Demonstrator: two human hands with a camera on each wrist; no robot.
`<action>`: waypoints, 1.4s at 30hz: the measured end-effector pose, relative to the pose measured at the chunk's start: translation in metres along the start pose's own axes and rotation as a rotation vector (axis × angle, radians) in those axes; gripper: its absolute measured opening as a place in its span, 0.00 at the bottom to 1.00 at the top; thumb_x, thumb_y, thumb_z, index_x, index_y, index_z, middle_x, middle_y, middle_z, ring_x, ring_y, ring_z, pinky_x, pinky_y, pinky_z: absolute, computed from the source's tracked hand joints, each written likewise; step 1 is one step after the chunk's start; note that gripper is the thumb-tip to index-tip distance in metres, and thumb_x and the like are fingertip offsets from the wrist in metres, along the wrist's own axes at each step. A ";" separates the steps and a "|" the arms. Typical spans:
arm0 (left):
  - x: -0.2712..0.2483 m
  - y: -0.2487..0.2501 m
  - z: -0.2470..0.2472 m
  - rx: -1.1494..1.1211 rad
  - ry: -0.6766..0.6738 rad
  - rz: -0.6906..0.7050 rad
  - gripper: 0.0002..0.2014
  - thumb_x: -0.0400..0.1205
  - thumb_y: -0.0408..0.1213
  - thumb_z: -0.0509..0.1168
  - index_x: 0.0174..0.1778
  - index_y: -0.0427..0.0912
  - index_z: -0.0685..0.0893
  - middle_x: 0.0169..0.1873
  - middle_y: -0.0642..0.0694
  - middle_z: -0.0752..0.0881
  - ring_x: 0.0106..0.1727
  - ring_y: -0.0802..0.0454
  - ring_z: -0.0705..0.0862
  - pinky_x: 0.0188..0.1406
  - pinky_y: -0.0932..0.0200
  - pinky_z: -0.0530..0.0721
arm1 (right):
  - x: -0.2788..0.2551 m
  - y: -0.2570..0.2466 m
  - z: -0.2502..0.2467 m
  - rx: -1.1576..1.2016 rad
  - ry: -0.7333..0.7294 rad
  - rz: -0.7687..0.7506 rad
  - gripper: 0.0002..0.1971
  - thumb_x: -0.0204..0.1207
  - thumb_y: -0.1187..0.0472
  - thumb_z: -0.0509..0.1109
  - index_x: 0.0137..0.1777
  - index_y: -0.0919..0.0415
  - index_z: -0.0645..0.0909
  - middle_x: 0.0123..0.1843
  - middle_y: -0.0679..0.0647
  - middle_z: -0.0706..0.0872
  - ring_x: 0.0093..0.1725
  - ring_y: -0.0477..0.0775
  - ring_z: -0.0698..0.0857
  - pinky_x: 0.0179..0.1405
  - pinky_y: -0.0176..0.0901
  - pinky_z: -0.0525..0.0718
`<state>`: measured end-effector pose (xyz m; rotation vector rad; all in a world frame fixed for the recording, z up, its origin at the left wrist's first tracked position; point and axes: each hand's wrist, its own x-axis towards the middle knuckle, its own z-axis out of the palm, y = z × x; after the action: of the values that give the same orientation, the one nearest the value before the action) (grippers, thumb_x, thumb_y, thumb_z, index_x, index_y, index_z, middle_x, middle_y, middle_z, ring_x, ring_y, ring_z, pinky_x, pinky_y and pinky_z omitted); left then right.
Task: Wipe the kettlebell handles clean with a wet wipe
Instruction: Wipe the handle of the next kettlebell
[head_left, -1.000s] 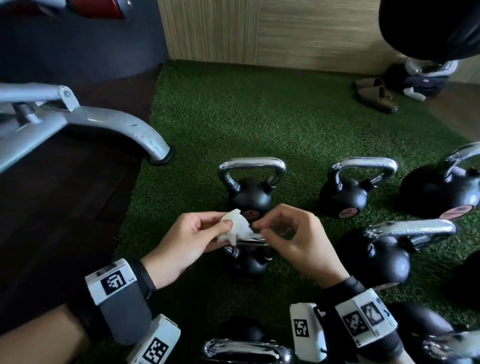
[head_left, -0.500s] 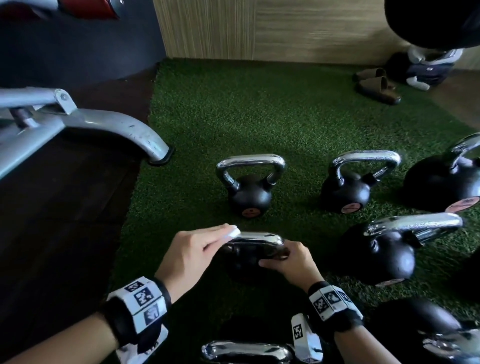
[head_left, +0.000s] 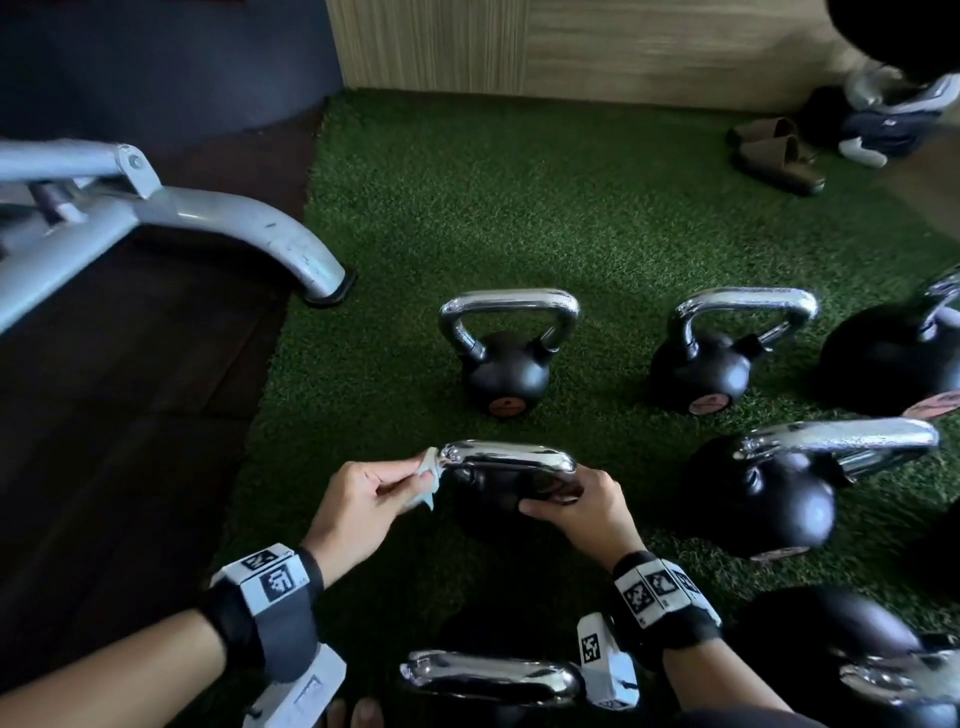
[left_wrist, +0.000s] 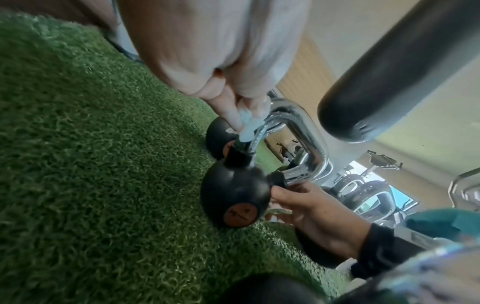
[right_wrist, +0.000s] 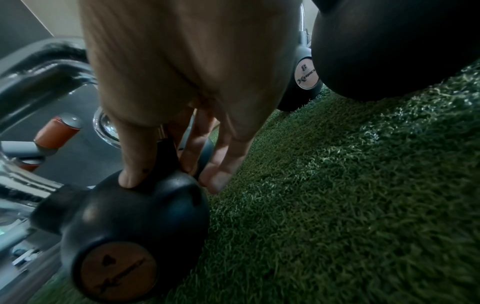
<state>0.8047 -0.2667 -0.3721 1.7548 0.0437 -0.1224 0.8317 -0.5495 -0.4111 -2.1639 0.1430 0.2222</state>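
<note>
Covering most of the floor, green artificial turf (head_left: 519, 208) runs up to a wood-panelled wall (head_left: 571, 47), with the grey metal leg of a gym bench (head_left: 249, 228) resting at its left edge beside dark flooring. Several black kettlebells with chrome handles stand on the turf: one upright kettlebell (head_left: 506, 364) sits just beyond the hands, another kettlebell (head_left: 711, 358) to its right, and a larger kettlebell (head_left: 769, 493) nearer the person on the right. Between the hands is the small kettlebell (head_left: 498, 499) being cleaned, its chrome handle (head_left: 511, 454) uppermost in the head view. The right hand (head_left: 587, 512) steadies it, thumb pressed on the black ball and fingers curled down around the ball's far side, as the right wrist view shows. The left hand (head_left: 363, 499) pinches a crumpled white wet wipe (head_left: 428, 470) between thumb and fingertips, holding it against the left corner of the handle, where the chrome bends down toward the ball. A pair of brown slippers (head_left: 774, 150) lies far back on the right near the wall.
</note>
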 end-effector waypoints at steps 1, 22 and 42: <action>0.002 -0.003 0.001 0.017 0.024 0.010 0.14 0.81 0.33 0.75 0.61 0.49 0.91 0.59 0.53 0.92 0.64 0.57 0.89 0.67 0.45 0.88 | 0.000 0.001 0.000 0.008 0.003 0.000 0.20 0.56 0.51 0.91 0.47 0.55 0.93 0.39 0.46 0.94 0.40 0.36 0.91 0.39 0.24 0.82; 0.047 0.012 0.039 0.605 0.087 0.055 0.14 0.81 0.56 0.70 0.45 0.50 0.94 0.38 0.53 0.94 0.41 0.60 0.90 0.38 0.65 0.80 | -0.030 0.010 0.007 -0.135 -0.108 -0.243 0.13 0.61 0.55 0.88 0.46 0.44 0.92 0.40 0.35 0.87 0.42 0.34 0.86 0.45 0.31 0.80; 0.068 0.045 0.044 0.105 -0.117 -0.099 0.11 0.83 0.33 0.73 0.55 0.54 0.94 0.48 0.51 0.95 0.57 0.53 0.92 0.65 0.46 0.89 | 0.021 -0.020 0.019 0.031 -0.288 0.021 0.34 0.60 0.33 0.83 0.69 0.37 0.85 0.60 0.43 0.92 0.48 0.35 0.88 0.45 0.28 0.83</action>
<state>0.8745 -0.3212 -0.3436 1.8471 0.0394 -0.3044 0.8538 -0.5232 -0.4104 -2.0751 0.0039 0.5364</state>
